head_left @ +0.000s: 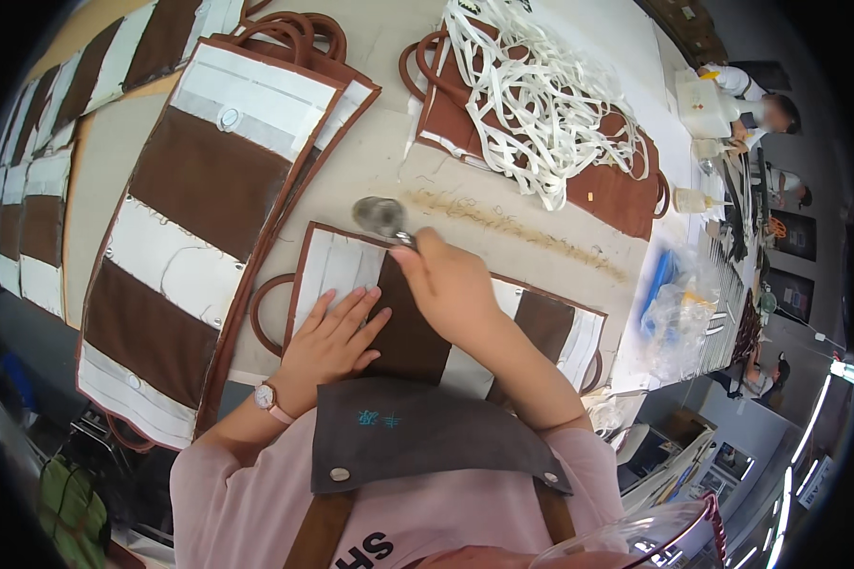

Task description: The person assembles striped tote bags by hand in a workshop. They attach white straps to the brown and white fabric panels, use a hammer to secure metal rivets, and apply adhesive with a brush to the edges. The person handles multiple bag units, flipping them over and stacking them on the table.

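Observation:
A brown and white fabric bag panel (531,322) lies flat on the table in front of me. My left hand (330,339) presses flat on its white and brown stripes, fingers spread. My right hand (451,284) is closed around the handle of a small metal hammer (380,216), whose round head sits just past the panel's upper edge.
A stack of matching brown and white bags (199,199) lies to the left, with more along the far left edge. A tangle of white straps (541,95) sits on other bags at the back. Clear plastic bags (678,303) are at the right, with people beyond.

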A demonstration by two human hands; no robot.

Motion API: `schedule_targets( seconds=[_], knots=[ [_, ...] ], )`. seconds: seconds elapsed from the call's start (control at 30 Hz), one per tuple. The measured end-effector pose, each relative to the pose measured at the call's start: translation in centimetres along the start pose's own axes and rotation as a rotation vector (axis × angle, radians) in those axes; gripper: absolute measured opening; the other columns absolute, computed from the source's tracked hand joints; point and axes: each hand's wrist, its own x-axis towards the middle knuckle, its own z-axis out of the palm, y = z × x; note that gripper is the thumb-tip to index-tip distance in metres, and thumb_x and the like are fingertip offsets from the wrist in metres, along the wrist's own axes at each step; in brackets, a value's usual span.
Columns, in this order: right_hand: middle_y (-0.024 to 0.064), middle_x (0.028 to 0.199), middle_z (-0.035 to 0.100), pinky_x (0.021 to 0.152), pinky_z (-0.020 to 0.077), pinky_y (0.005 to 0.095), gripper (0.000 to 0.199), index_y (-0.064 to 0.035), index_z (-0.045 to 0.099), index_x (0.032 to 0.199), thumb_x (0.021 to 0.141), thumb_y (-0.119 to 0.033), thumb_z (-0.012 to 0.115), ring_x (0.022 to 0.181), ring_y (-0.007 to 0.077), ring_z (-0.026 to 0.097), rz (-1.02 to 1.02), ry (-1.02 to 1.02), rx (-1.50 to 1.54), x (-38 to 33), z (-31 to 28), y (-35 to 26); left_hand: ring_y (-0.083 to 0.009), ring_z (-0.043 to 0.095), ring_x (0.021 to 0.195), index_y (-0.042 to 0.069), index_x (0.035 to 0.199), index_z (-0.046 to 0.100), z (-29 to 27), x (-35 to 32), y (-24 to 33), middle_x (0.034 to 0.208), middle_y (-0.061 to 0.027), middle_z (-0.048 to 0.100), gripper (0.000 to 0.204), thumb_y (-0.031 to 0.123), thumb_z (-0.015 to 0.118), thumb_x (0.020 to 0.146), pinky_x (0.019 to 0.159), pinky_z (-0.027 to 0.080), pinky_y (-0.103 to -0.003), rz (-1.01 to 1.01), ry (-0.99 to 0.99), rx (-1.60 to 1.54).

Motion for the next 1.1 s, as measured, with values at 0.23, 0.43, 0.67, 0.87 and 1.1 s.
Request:
schedule_targets(
  seconds=[0.23, 0.43, 0.67, 0.87, 1.1],
  knots=[
    [0.0199, 0.069, 0.061, 0.057, 0.0471, 0.0488, 0.027, -0.0041, 0.058, 0.089, 0.098, -0.029, 0.061, 0.063, 0.0426, 0.061, 0.311, 0.338, -0.236, -9.9, -4.9, 8.3, -0.0359, 0.046, 0.134, 0.008, 0.134, 0.057, -4.0, -1.9, -1.9, 0.143, -0.0157, 0.051, 0.049, 0.008, 0.067, 0.086, 0.112, 0.037, -0.047, -0.269, 0.247, -0.189],
    [0.0227, 0.077, 0.066, 0.064, 0.0493, 0.0533, 0.033, -0.0034, 0.060, 0.090, 0.098, -0.035, 0.057, 0.074, 0.0446, 0.065, 0.943, 0.534, -0.619, -24.9, -9.0, 23.0, -0.0346, 0.048, 0.133, 0.003, 0.136, 0.055, -4.8, -3.8, -2.3, 0.142, -0.0192, 0.052, 0.046, 0.001, 0.061, 0.090, 0.111, 0.037, -0.041, -0.540, 0.368, -0.506],
    [0.0256, 0.101, 0.066, 0.083, 0.0514, 0.0513, 0.021, 0.0003, 0.062, 0.103, 0.093, -0.018, 0.058, 0.096, 0.0443, 0.064, 1.093, 0.575, -0.623, -32.9, -6.6, 30.0, -0.0225, 0.045, 0.134, 0.000, 0.148, 0.038, -2.0, -6.6, -1.9, 0.147, -0.0151, 0.045, 0.052, -0.001, 0.052, 0.098, 0.107, 0.042, -0.034, -0.845, 0.711, -1.229],
    [0.0219, 0.102, 0.066, 0.081, 0.0521, 0.0505, 0.031, -0.0059, 0.064, 0.122, 0.094, -0.018, 0.058, 0.094, 0.0426, 0.064, 1.038, 0.692, -0.670, -34.2, -5.7, 31.7, -0.0142, 0.057, 0.108, -0.007, 0.145, 0.039, -5.9, -3.5, -2.1, 0.129, -0.0141, 0.055, 0.048, 0.003, 0.054, 0.100, 0.086, 0.050, -0.025, -0.757, 0.742, -1.586],
    [0.0227, 0.106, 0.069, 0.085, 0.0515, 0.0483, 0.032, -0.0043, 0.068, 0.119, 0.090, -0.017, 0.062, 0.098, 0.0414, 0.066, 1.027, 0.862, -0.527, -37.6, -6.5, 29.6, -0.0055, 0.049, 0.079, -0.002, 0.147, 0.041, -8.5, -1.5, -0.3, 0.108, -0.0084, 0.060, 0.050, 0.006, 0.055, 0.100, 0.064, 0.041, -0.019, -0.618, 0.508, -1.557]
  ],
)
